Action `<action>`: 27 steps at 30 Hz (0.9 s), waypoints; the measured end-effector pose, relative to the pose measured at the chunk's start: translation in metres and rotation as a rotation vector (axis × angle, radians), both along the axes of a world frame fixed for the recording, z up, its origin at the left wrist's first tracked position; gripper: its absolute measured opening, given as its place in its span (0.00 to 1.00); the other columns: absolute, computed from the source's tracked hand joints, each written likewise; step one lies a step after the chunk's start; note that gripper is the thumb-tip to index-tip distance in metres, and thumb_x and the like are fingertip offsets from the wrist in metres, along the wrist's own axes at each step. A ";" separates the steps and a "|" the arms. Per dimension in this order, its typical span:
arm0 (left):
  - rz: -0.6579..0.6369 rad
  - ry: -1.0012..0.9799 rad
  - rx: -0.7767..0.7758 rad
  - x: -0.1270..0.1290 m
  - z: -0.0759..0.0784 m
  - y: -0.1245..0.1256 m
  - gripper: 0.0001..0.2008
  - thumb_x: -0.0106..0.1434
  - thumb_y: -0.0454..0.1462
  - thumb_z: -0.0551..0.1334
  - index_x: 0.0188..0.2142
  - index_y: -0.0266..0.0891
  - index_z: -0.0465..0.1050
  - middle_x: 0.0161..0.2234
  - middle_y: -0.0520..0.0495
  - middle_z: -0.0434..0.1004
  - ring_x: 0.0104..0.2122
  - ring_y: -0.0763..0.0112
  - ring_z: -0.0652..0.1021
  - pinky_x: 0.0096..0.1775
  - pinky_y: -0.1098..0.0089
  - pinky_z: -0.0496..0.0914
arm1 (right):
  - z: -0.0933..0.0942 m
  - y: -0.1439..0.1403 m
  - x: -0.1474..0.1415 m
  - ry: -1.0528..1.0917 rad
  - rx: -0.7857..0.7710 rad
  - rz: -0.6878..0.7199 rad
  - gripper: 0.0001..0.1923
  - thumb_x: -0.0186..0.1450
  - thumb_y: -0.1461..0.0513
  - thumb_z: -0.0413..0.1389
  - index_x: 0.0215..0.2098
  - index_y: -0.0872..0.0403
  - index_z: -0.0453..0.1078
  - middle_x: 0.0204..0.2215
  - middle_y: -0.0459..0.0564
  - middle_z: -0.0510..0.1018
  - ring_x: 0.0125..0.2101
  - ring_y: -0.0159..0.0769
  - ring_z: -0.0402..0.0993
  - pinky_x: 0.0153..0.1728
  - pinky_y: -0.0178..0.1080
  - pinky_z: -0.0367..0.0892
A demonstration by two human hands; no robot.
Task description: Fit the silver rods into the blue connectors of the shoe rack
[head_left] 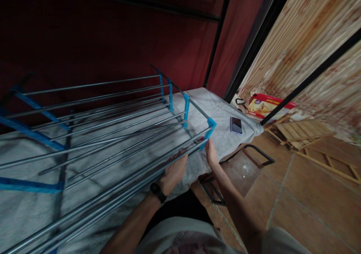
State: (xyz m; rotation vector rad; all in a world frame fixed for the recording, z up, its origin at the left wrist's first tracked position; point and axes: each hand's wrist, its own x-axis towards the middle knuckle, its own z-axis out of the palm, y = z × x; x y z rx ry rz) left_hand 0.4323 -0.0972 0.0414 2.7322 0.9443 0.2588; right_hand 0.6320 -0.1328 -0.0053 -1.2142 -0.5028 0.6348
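Note:
A rack of grey metal tubes and blue plastic brackets, which looks like a shoe rack (121, 113), lies across a grey cloth (222, 107). My left hand (175, 171), with a black band on its wrist, is closed round the front metal tubes (124, 188); its fingertips are hidden behind them. Close to it on the right, my right hand (210, 153) grips the blue connector (208, 133) at the rack's front right corner, where the tube ends meet it. Several loose-ended tubes lie slanted inside the frame, and more blue brackets (34, 135) stand at the left end.
A phone (236, 125) lies on the cloth to the right. Black metal posts (217, 43) rise behind and beside the cloth. On the tiled floor (282, 193) are a red and yellow box (267, 105), a folded wooden piece (303, 131) and a black-framed stool (258, 154).

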 end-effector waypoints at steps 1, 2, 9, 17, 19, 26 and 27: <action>0.008 0.020 0.019 0.000 0.001 0.000 0.22 0.71 0.30 0.46 0.59 0.39 0.70 0.51 0.35 0.79 0.50 0.53 0.79 0.55 0.56 0.68 | 0.004 0.001 -0.001 -0.008 0.005 -0.004 0.30 0.66 0.38 0.48 0.40 0.52 0.76 0.39 0.50 0.82 0.45 0.42 0.76 0.57 0.47 0.65; 0.015 0.033 0.032 0.001 0.003 0.000 0.22 0.72 0.32 0.46 0.58 0.40 0.71 0.51 0.37 0.79 0.49 0.55 0.79 0.53 0.58 0.69 | 0.008 0.003 -0.003 -0.018 0.008 -0.017 0.30 0.66 0.38 0.47 0.38 0.52 0.76 0.37 0.50 0.82 0.42 0.41 0.76 0.55 0.46 0.67; 0.041 0.059 0.027 0.004 0.013 -0.005 0.18 0.75 0.36 0.46 0.53 0.41 0.72 0.44 0.41 0.81 0.41 0.62 0.80 0.45 0.65 0.70 | 0.019 0.007 -0.014 -0.059 -0.003 -0.097 0.29 0.67 0.38 0.44 0.33 0.49 0.73 0.30 0.47 0.78 0.35 0.40 0.74 0.49 0.45 0.69; 0.021 -0.064 -0.001 0.003 0.008 -0.006 0.17 0.74 0.35 0.47 0.53 0.40 0.72 0.45 0.41 0.81 0.43 0.62 0.80 0.46 0.65 0.71 | 0.017 0.003 -0.022 -0.059 -0.060 -0.132 0.28 0.67 0.37 0.42 0.34 0.47 0.72 0.34 0.47 0.78 0.41 0.43 0.74 0.54 0.48 0.66; 0.039 -0.059 -0.013 0.004 0.007 -0.006 0.17 0.74 0.35 0.47 0.54 0.40 0.71 0.46 0.41 0.81 0.44 0.61 0.80 0.46 0.65 0.72 | 0.017 0.002 -0.024 -0.077 -0.088 -0.139 0.29 0.67 0.37 0.41 0.33 0.47 0.71 0.34 0.48 0.78 0.41 0.43 0.73 0.55 0.48 0.65; 0.001 -0.072 -0.040 0.002 0.019 -0.009 0.18 0.70 0.28 0.49 0.53 0.43 0.71 0.50 0.43 0.79 0.48 0.60 0.79 0.52 0.62 0.70 | 0.014 0.001 -0.026 -0.119 -0.136 -0.151 0.31 0.67 0.36 0.39 0.37 0.48 0.70 0.36 0.48 0.78 0.42 0.43 0.73 0.56 0.49 0.66; -0.003 -0.084 -0.049 0.001 0.022 -0.010 0.20 0.69 0.27 0.50 0.54 0.43 0.70 0.52 0.43 0.78 0.50 0.60 0.78 0.53 0.62 0.69 | 0.014 0.000 -0.026 -0.128 -0.140 -0.149 0.30 0.67 0.36 0.39 0.38 0.48 0.69 0.37 0.48 0.77 0.42 0.43 0.73 0.57 0.49 0.65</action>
